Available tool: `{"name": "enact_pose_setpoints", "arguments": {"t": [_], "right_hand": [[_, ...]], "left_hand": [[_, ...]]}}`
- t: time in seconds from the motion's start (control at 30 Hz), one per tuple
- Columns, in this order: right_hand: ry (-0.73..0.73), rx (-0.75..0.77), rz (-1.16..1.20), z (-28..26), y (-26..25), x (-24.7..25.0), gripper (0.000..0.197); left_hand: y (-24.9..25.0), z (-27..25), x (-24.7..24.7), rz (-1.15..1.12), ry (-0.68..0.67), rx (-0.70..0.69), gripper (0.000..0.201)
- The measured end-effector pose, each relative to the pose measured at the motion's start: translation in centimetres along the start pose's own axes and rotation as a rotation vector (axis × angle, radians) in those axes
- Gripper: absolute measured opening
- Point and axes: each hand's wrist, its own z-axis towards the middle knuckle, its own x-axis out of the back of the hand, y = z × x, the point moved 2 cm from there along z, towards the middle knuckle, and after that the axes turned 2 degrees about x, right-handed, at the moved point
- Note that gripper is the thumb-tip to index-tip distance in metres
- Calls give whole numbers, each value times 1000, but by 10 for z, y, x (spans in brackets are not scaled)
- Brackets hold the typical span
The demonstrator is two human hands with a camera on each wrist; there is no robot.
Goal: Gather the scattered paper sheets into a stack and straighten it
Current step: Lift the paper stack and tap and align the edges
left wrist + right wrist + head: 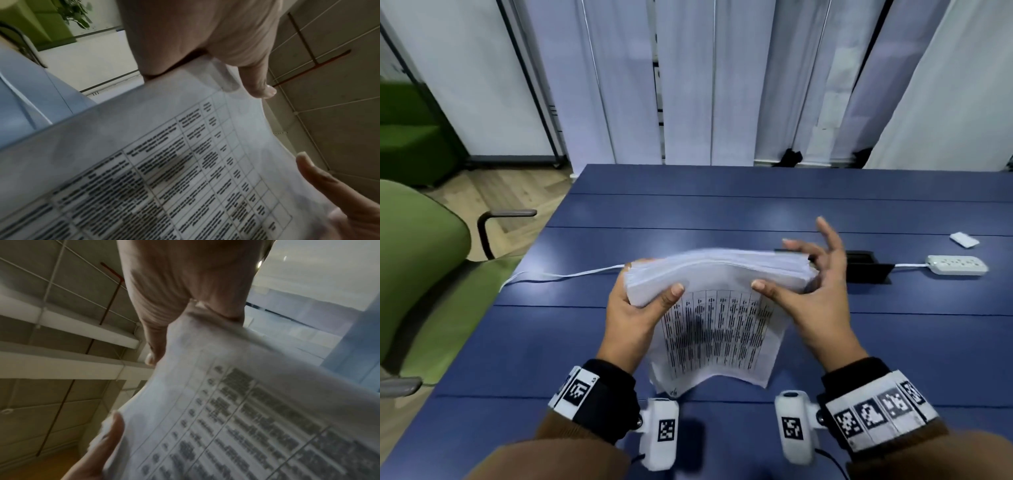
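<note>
A thick paper stack [717, 329] stands on its edge on the blue table [544, 346], its printed grid facing me and its top edge bowed upward. My left hand [654, 298] grips the stack's upper left corner, thumb on the near face and fingers behind. At the upper right my right hand [791, 291] pinches it between the thumb in front and the index finger behind, with the other fingers lifted and spread. The left wrist view shows the printed sheet [164, 162] under the left hand [205, 40]. The right wrist view shows the blurred sheet [246, 418] below the right hand [185, 288].
A white power strip [957, 265] lies at the right, its cable [565, 275] running left behind the stack. A black cable hatch [866, 269] sits behind my right hand, and a small white object [964, 240] lies further back. A green chair [424, 274] stands left of the table.
</note>
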Motion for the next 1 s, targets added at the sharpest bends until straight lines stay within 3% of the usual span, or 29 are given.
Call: {"name": "enact_pose_setpoints", "arguments": {"t": [0.07, 0.17, 0.23, 0.3, 0.47, 0.57, 0.7, 0.83, 0.93, 1.0], "right_hand": [[39, 180, -183, -9, -7, -5, 115], [-9, 355, -386, -19, -10, -13, 89], [-18, 317, -415, -20, -6, -15, 61], [24, 238, -377, -20, -2, -14, 51], [-50, 382, -393, -35, -6, -19, 52], [11, 230, -299, -31, -3, -11, 61], [-119, 443, -391, -39, -6, -13, 47], [-56, 279, -264, -30, -3, -7, 46], [-146, 365, -305, -34, -4, -10, 46], [-65, 291, -260, -32, 3, -6, 55]], "left_hand": [[3, -1, -3, 3, -26, -7, 59], [10, -1, -9, -36, -38, -37, 47], [12, 0, -10, -40, -13, -74, 49], [14, -1, -11, -2, 50, -103, 44], [13, 4, -10, 15, 210, -105, 18], [13, 6, -6, 3, 284, -125, 19], [13, 7, -13, 20, 315, -116, 14], [15, 8, -14, 72, 282, -147, 11], [15, 6, -19, 102, 270, -157, 12], [15, 10, -15, 73, 315, -147, 13]]}}
